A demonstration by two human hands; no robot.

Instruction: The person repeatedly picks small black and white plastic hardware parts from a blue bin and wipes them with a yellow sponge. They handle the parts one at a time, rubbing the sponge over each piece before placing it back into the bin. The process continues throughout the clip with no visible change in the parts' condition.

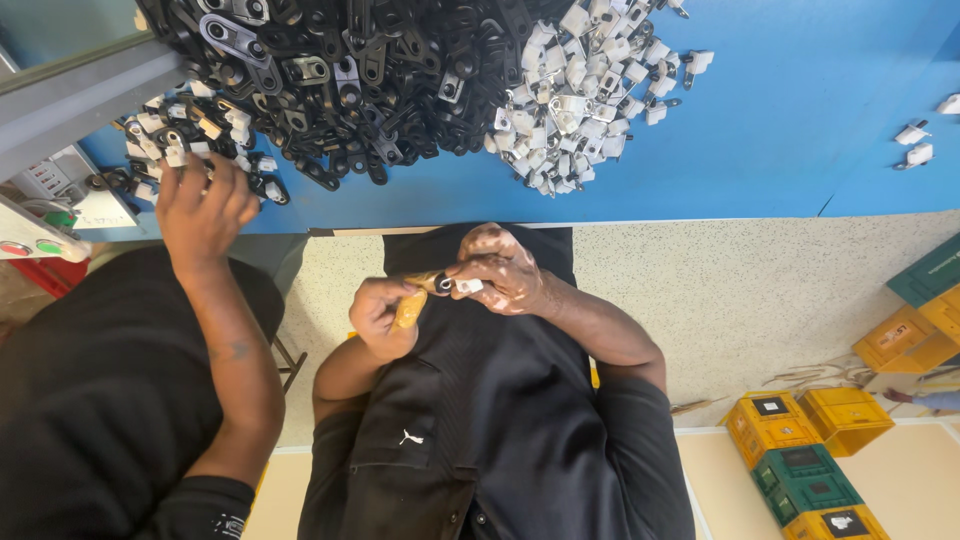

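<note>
Fingers (472,272) of right hand (508,272) beside left hand (378,315)

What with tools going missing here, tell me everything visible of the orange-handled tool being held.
The orange-handled tool has a plastic-looking orange grip and a dark working end, mostly hidden. The left hand wraps the grip, holding it tilted; its end meets a small white plastic clip pinched in the right hand, before the black shirt.

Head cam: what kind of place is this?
Likely a small-parts assembly bench in a workshop or factory. A blue table holds heaps of black brackets and white clips; stacked yellow and green crates sit on the floor; a co-worker's hand reaches into the pile.
</note>
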